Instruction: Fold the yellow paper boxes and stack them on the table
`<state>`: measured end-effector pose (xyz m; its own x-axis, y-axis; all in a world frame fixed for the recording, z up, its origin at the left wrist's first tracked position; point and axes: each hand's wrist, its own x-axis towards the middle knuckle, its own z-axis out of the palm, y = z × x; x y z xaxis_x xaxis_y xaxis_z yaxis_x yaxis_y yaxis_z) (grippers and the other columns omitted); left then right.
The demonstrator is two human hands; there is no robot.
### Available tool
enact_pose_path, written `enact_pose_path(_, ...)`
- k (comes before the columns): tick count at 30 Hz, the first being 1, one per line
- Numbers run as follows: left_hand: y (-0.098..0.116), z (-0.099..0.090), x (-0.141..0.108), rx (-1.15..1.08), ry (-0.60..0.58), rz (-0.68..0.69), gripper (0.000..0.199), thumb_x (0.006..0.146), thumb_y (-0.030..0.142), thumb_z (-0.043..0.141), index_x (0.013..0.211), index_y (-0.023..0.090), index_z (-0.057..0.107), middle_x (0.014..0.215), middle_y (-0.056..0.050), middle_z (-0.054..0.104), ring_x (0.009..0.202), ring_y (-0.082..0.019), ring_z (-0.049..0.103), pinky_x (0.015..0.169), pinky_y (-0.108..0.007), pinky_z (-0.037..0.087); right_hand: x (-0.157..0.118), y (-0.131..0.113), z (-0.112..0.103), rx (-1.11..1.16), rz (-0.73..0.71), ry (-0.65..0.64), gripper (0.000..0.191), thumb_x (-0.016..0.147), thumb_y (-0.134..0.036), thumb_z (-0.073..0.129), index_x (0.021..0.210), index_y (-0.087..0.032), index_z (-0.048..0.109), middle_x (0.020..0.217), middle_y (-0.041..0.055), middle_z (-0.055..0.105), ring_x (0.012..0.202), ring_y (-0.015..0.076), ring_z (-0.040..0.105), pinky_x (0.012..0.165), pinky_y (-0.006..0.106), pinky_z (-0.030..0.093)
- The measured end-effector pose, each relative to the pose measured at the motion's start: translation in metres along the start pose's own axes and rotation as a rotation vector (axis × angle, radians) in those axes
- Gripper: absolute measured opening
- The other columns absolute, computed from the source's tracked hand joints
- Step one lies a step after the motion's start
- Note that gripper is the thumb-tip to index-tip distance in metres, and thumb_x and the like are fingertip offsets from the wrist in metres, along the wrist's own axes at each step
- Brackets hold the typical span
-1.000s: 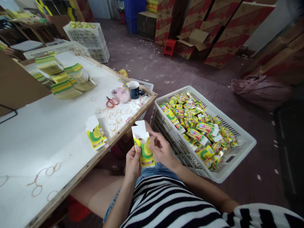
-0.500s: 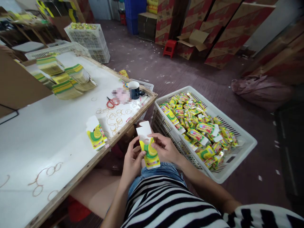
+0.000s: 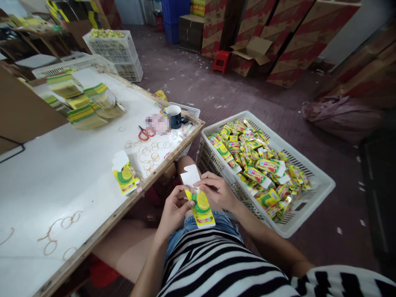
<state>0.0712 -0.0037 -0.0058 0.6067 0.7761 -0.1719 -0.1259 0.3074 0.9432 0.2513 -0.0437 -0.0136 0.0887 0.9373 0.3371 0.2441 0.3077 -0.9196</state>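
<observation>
A yellow-and-green printed carton (image 3: 202, 208) with raised white flaps is held over my lap. My left hand (image 3: 173, 208) pinches its left edge, the thumb lying on the printed face. At the flap end, my right hand (image 3: 218, 190) has its fingers closed on the top edge. Whether anything is inside the carton cannot be seen. Close by on the table lie similar flat cartons (image 3: 125, 177), with white flaps pointing away from me. To my right, a white plastic crate (image 3: 320, 183) holds a heap of filled-looking small cartons (image 3: 258, 165).
On the white table (image 3: 83, 165) are banded carton stacks (image 3: 93, 113), loose rubber bands (image 3: 150, 156), red-handled scissors (image 3: 144, 133) and a dark mug (image 3: 175, 117) near the corner. A red stool (image 3: 220, 61) and an open cardboard box (image 3: 252, 51) stand on the floor beyond.
The carton has shifted slightly toward me and to the right, and tilted a little. My right fingers have moved in closer along its flap end.
</observation>
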Motion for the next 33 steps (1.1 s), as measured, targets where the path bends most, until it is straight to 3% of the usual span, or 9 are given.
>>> enact_pose_path(5,-0.005,0.003,0.001,-0.043,0.043,-0.002,0.077,0.073,0.025,0.079,0.135,0.029,0.034,0.103,-0.005,0.072,0.085,-0.018,0.070,0.073,-0.028,0.056,-0.002,0.005,0.005,0.126,0.082,0.032,0.021,0.092,-0.036,0.057,0.099,-0.019,0.066,0.085,0.0045,0.065,0.076,0.0166,0.062,0.067,0.029,0.049)
enact_pose_path(8,-0.006,0.004,0.001,-0.016,0.047,-0.009,0.062,0.074,0.029,0.077,0.128,0.021,0.047,0.103,-0.009,0.073,0.087,-0.021,0.070,0.074,-0.028,0.055,-0.002,0.010,0.004,0.170,0.154,0.123,0.035,0.090,-0.036,0.059,0.119,-0.020,0.054,0.087,0.0023,0.064,0.071,0.0143,0.060,0.064,0.027,0.048)
enact_pose_path(10,-0.007,0.005,0.001,0.054,0.113,0.025,0.047,0.074,0.029,0.076,0.115,0.017,0.057,0.102,-0.010,0.073,0.088,-0.021,0.070,0.074,-0.027,0.055,-0.001,0.009,-0.001,0.139,0.173,0.156,0.033,0.092,-0.037,0.055,0.119,-0.019,0.056,0.083,0.0017,0.063,0.071,0.0140,0.058,0.068,0.027,0.047)
enact_pose_path(12,-0.007,0.007,0.002,0.135,0.185,0.052,0.041,0.075,0.029,0.076,0.111,0.017,0.062,0.103,-0.009,0.073,0.088,-0.020,0.070,0.074,-0.026,0.055,0.001,0.006,-0.006,0.145,0.208,0.073,0.029,0.093,-0.036,0.051,0.112,-0.017,0.061,0.075,0.0002,0.060,0.069,0.0139,0.057,0.068,0.027,0.046)
enact_pose_path(14,-0.008,0.009,0.002,0.182,0.218,0.066,0.040,0.075,0.029,0.075,0.112,0.019,0.063,0.107,-0.009,0.073,0.090,-0.021,0.070,0.076,-0.027,0.055,0.002,0.001,-0.009,0.182,0.259,-0.093,0.027,0.089,-0.031,0.056,0.112,-0.018,0.061,0.075,-0.0007,0.062,0.070,0.0137,0.059,0.067,0.025,0.047)
enact_pose_path(17,-0.008,0.011,0.003,0.184,0.171,0.058,0.042,0.077,0.029,0.073,0.117,0.020,0.062,0.113,-0.010,0.071,0.093,-0.022,0.070,0.079,-0.030,0.056,0.003,-0.005,-0.010,0.055,0.297,-0.224,0.032,0.080,-0.018,0.061,0.112,-0.020,0.059,0.077,-0.0024,0.065,0.066,0.0125,0.060,0.062,0.022,0.044)
enact_pose_path(22,-0.007,0.009,0.004,0.155,0.127,0.033,0.044,0.078,0.028,0.072,0.119,0.018,0.059,0.111,-0.011,0.071,0.097,-0.022,0.069,0.083,-0.032,0.056,0.007,-0.004,-0.004,-0.282,0.320,-0.173,0.029,0.079,-0.016,0.061,0.107,-0.021,0.055,0.051,-0.0105,0.048,0.047,0.0104,0.044,0.050,0.021,0.029)
enact_pose_path(28,-0.003,0.006,0.005,0.104,0.171,0.038,0.048,0.075,0.027,0.075,0.118,0.016,0.059,0.105,-0.011,0.074,0.096,-0.022,0.070,0.085,-0.032,0.055,0.003,-0.004,0.001,-0.202,0.299,-0.121,0.030,0.082,-0.020,0.062,0.110,-0.020,0.051,0.053,-0.0093,0.049,0.048,0.0118,0.047,0.051,0.022,0.030)
enact_pose_path(33,-0.001,0.008,0.007,0.114,0.132,0.041,0.046,0.075,0.028,0.075,0.117,0.016,0.060,0.110,-0.012,0.072,0.100,-0.023,0.069,0.087,-0.034,0.054,0.000,0.002,0.005,-0.161,0.353,-0.101,0.037,0.081,-0.021,0.062,0.114,-0.021,0.047,0.051,-0.0110,0.047,0.047,0.0125,0.049,0.050,0.021,0.031)
